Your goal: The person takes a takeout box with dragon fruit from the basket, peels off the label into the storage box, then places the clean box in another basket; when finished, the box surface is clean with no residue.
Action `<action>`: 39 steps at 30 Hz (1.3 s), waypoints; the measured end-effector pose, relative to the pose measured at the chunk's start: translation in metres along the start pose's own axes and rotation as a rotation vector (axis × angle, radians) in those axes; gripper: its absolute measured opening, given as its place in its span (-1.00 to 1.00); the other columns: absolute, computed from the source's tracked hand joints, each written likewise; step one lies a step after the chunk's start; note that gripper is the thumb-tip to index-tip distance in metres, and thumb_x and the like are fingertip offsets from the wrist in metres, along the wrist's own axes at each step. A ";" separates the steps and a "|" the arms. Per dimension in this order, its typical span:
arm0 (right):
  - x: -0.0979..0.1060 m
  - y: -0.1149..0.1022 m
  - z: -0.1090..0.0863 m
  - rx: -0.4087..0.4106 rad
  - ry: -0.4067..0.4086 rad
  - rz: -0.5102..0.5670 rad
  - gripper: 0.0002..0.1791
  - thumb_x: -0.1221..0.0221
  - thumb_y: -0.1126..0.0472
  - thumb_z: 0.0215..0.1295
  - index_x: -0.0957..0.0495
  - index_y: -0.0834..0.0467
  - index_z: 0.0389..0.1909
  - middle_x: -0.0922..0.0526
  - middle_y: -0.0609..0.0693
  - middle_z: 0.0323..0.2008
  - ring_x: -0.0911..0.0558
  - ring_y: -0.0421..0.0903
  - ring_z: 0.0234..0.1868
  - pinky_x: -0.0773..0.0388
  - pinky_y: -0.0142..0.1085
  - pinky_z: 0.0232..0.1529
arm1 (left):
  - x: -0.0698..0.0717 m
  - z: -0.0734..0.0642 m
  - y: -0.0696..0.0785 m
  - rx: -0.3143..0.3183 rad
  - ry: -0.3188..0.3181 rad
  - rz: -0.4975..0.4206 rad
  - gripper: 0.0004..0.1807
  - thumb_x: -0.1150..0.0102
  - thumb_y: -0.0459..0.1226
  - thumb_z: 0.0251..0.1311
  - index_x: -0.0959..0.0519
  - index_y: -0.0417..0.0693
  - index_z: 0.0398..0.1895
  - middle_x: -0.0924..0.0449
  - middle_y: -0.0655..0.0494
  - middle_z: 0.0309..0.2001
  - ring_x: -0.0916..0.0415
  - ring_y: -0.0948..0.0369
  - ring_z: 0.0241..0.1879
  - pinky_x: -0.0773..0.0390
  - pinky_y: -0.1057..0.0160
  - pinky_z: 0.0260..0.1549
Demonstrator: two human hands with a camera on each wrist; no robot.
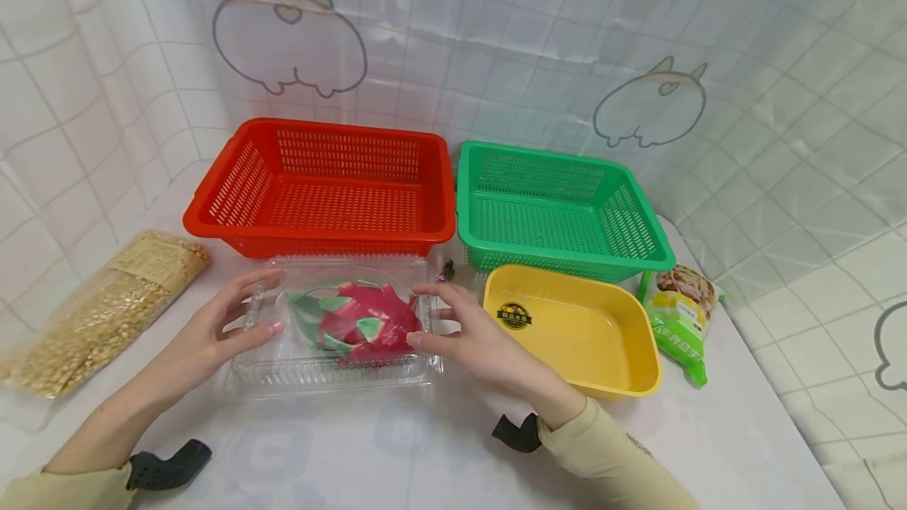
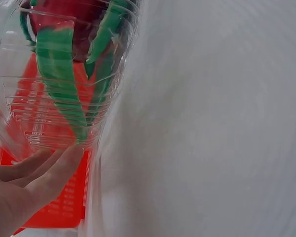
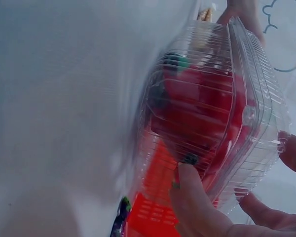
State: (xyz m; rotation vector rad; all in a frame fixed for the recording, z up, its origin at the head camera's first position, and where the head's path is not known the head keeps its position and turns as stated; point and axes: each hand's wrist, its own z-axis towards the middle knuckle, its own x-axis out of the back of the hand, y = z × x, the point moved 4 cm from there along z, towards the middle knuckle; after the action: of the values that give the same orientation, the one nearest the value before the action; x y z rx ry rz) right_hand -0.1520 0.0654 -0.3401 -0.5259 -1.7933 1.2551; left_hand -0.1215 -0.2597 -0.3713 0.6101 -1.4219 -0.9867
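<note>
A clear plastic clamshell box (image 1: 283, 375) lies in front of the red basket, its lid down. Inside is a pink dragon fruit (image 1: 379, 313) with green leaf tips, seen through the plastic. My left hand (image 1: 194, 341) holds the box's left end, thumb over the top and fingers along the side. At the opposite end my right hand (image 1: 482, 337) grips the box between thumb and fingers. In the right wrist view, fingertips (image 3: 190, 177) press the ribbed side wall. The left wrist view shows the fingers against the ribbed end, near a green leaf (image 2: 59, 64).
Behind the box stand a red basket (image 1: 319, 245) and a green basket (image 1: 567, 258). A yellow tub (image 1: 574, 337) sits right of my right hand, with a green snack bag (image 1: 680, 313) beyond it. A bag of pale beans (image 1: 106, 313) lies at the left.
</note>
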 end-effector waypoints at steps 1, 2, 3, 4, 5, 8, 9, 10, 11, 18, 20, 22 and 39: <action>0.000 0.000 0.000 0.002 -0.001 0.013 -0.36 -0.30 0.05 0.32 -0.33 -0.16 0.39 -0.27 -0.07 0.38 -0.39 0.10 0.32 -0.60 -0.11 0.08 | 0.000 0.000 0.000 0.002 -0.002 0.001 -0.24 -0.19 -0.25 0.35 -0.11 0.25 0.54 -0.21 0.00 0.45 -0.11 0.59 0.27 -0.16 0.68 -0.01; 0.000 0.001 0.001 0.002 -0.004 0.029 -0.36 -0.30 0.07 0.32 -0.33 -0.15 0.39 -0.30 -0.05 0.36 -0.39 0.10 0.31 -0.60 -0.12 0.07 | 0.000 0.000 0.000 0.004 -0.004 0.003 -0.24 -0.19 -0.25 0.34 -0.11 0.25 0.54 -0.21 0.00 0.45 -0.11 0.59 0.27 -0.16 0.68 -0.02; -0.001 0.001 0.001 0.001 -0.006 0.045 -0.36 -0.30 0.09 0.32 -0.33 -0.14 0.39 -0.32 -0.04 0.34 -0.39 0.10 0.31 -0.61 -0.14 0.07 | 0.000 0.000 -0.001 0.006 -0.006 0.002 -0.24 -0.19 -0.25 0.34 -0.11 0.25 0.54 -0.21 0.00 0.45 -0.11 0.59 0.26 -0.16 0.68 -0.02; -0.001 0.001 0.002 -0.001 -0.009 0.056 -0.36 -0.31 0.10 0.31 -0.33 -0.13 0.39 -0.34 -0.02 0.32 -0.39 0.10 0.29 -0.62 -0.14 0.06 | 0.001 0.000 -0.001 0.007 -0.008 0.001 -0.24 -0.19 -0.25 0.34 -0.11 0.25 0.54 -0.21 0.01 0.45 -0.11 0.59 0.26 -0.16 0.67 -0.02; -0.001 0.002 0.002 -0.005 -0.008 0.057 -0.35 -0.31 0.10 0.31 -0.33 -0.14 0.39 -0.37 -0.01 0.30 -0.40 0.09 0.27 -0.62 -0.16 0.03 | 0.001 0.000 -0.001 0.011 -0.011 0.002 -0.24 -0.19 -0.24 0.34 -0.11 0.26 0.54 -0.21 0.01 0.45 -0.11 0.59 0.26 -0.17 0.67 -0.02; -0.001 0.003 0.003 -0.020 -0.006 0.045 -0.35 -0.32 0.09 0.30 -0.34 -0.16 0.38 -0.42 0.00 0.24 -0.44 0.05 0.21 -0.64 -0.20 -0.04 | 0.003 -0.001 0.000 0.016 -0.020 0.013 -0.23 -0.20 -0.24 0.34 -0.10 0.28 0.55 -0.22 0.01 0.45 -0.12 0.59 0.26 -0.18 0.68 -0.02; -0.001 0.003 0.003 -0.023 -0.004 0.036 -0.35 -0.33 0.08 0.29 -0.35 -0.17 0.38 -0.43 0.00 0.21 -0.46 0.03 0.18 -0.64 -0.22 -0.07 | 0.003 -0.001 0.000 0.011 -0.025 0.014 -0.22 -0.20 -0.24 0.33 -0.10 0.28 0.55 -0.22 0.02 0.45 -0.13 0.58 0.26 -0.19 0.68 -0.01; 0.000 0.003 0.004 -0.026 -0.003 0.025 -0.36 -0.33 0.07 0.29 -0.35 -0.17 0.37 -0.45 0.01 0.19 -0.48 0.03 0.15 -0.64 -0.22 -0.10 | 0.004 -0.002 0.001 0.014 -0.031 0.024 -0.21 -0.21 -0.24 0.33 -0.09 0.30 0.55 -0.22 0.04 0.45 -0.15 0.57 0.25 -0.22 0.66 -0.01; 0.000 0.003 0.004 -0.026 -0.002 0.015 -0.36 -0.33 0.07 0.28 -0.35 -0.17 0.37 -0.46 0.01 0.18 -0.49 0.02 0.13 -0.64 -0.23 -0.12 | 0.006 -0.003 0.001 0.019 -0.040 0.034 -0.20 -0.21 -0.23 0.33 -0.08 0.32 0.56 -0.22 0.08 0.46 -0.16 0.55 0.24 -0.27 0.63 -0.01; 0.001 0.004 0.006 -0.041 -0.011 0.000 -0.35 -0.33 0.07 0.27 -0.36 -0.18 0.36 -0.48 0.06 0.14 -0.51 -0.01 0.04 -0.64 -0.19 -0.19 | 0.012 -0.008 0.004 0.028 -0.101 0.043 -0.17 -0.20 -0.26 0.34 -0.04 0.32 0.58 -0.23 0.27 0.31 -0.36 0.28 0.04 -0.56 0.37 -0.17; 0.001 0.004 0.006 -0.045 -0.012 0.008 -0.35 -0.34 0.07 0.27 -0.36 -0.18 0.36 -0.48 0.06 0.15 -0.51 -0.03 0.03 -0.64 -0.17 -0.19 | 0.012 -0.008 0.006 0.011 -0.115 0.020 -0.17 -0.19 -0.29 0.34 -0.04 0.29 0.59 -0.24 0.24 0.25 -0.35 0.26 0.02 -0.56 0.35 -0.19; 0.002 0.005 0.006 -0.052 -0.011 0.018 -0.34 -0.35 0.07 0.26 -0.36 -0.20 0.36 -0.49 0.02 0.15 -0.51 -0.04 0.03 -0.63 -0.16 -0.19 | 0.012 -0.008 0.007 -0.002 -0.130 -0.015 -0.16 -0.17 -0.32 0.34 -0.02 0.27 0.59 -0.22 0.24 0.26 -0.32 0.28 0.00 -0.56 0.33 -0.25; 0.004 0.005 0.006 -0.053 0.014 0.035 -0.34 -0.41 0.10 0.18 -0.42 -0.14 0.31 -0.49 -0.04 0.07 -0.49 -0.01 -0.03 -0.58 -0.22 -0.27 | 0.010 -0.010 0.006 0.016 -0.151 -0.185 -0.21 -0.09 -0.38 0.36 -0.06 0.23 0.58 -0.22 0.01 0.04 -0.38 0.23 -0.10 -0.61 0.09 -0.59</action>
State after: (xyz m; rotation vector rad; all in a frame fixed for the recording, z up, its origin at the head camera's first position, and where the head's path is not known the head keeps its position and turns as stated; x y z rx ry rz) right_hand -0.1602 0.0674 -0.3440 -0.5967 -1.8171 1.2277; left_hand -0.1115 -0.2673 -0.3621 0.7010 -1.5271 -1.1893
